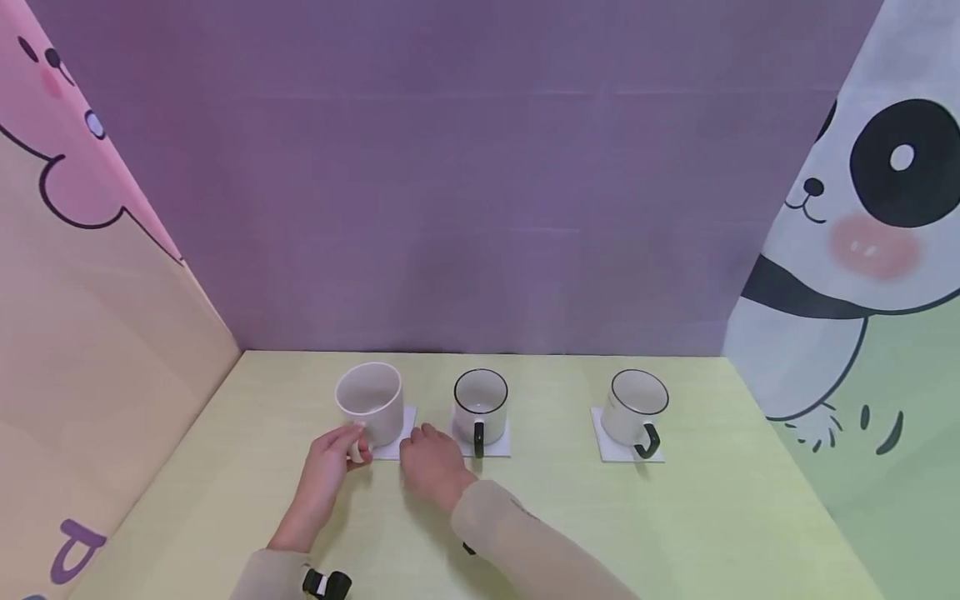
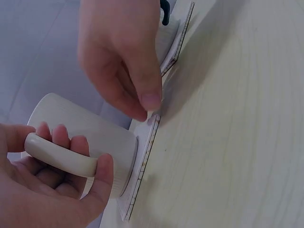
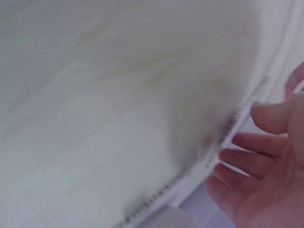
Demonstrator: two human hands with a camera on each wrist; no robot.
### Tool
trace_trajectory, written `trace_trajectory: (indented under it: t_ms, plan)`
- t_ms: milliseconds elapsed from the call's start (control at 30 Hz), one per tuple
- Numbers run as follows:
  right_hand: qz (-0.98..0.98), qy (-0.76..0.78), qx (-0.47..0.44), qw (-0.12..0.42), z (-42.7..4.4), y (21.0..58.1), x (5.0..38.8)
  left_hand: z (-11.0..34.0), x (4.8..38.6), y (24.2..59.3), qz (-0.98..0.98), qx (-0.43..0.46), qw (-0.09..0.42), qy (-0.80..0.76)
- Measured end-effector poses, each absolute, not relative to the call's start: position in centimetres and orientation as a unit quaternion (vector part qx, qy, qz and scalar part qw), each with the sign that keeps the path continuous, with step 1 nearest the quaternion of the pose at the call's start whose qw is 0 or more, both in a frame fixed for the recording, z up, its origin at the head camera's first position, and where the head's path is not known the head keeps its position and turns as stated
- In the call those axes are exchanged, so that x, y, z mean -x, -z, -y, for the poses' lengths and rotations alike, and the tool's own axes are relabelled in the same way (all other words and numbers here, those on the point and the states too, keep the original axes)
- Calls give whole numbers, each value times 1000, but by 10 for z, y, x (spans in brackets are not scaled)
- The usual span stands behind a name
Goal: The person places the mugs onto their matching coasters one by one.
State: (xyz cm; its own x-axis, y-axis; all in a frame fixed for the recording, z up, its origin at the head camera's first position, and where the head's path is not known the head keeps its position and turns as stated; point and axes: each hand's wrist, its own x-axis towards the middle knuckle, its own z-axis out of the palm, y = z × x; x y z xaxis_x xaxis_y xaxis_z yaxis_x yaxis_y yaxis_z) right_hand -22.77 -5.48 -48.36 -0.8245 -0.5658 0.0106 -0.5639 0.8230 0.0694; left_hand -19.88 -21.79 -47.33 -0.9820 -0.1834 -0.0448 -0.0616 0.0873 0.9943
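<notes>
My left hand [image 1: 335, 454] grips the handle of a plain white mug [image 1: 372, 402] at the left, its fingers curled through the handle in the left wrist view. That mug stands upright on a square white coaster [image 2: 141, 164]. Beside the coaster's right corner is my right hand [image 1: 435, 467], thumb and fingers loosely bent with a gap between them. Its fingertips [image 3: 228, 154] appear to touch the coaster's edge; the exact contact is partly hidden. Just right of that hand, a black-rimmed white mug [image 1: 481, 398] with a black handle stands on another coaster [image 1: 497, 448].
A second black-rimmed mug [image 1: 636, 408] sits on its own coaster [image 1: 611, 452] farther right, handle toward the front right. All stand near the back of the pale wooden table [image 1: 720, 517]. A purple wall [image 1: 480, 183] rises behind, with printed side panels left and right.
</notes>
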Motion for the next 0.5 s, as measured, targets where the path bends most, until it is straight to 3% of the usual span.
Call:
trace_trajectory:
  t_ms: [167, 500]
  plan:
    - [943, 48, -329, 17, 47, 474, 213, 220, 197, 471, 738, -80, 40, 669]
    - [906, 72, -405, 97, -2, 454, 192, 218, 198, 470, 760, -73, 48, 644]
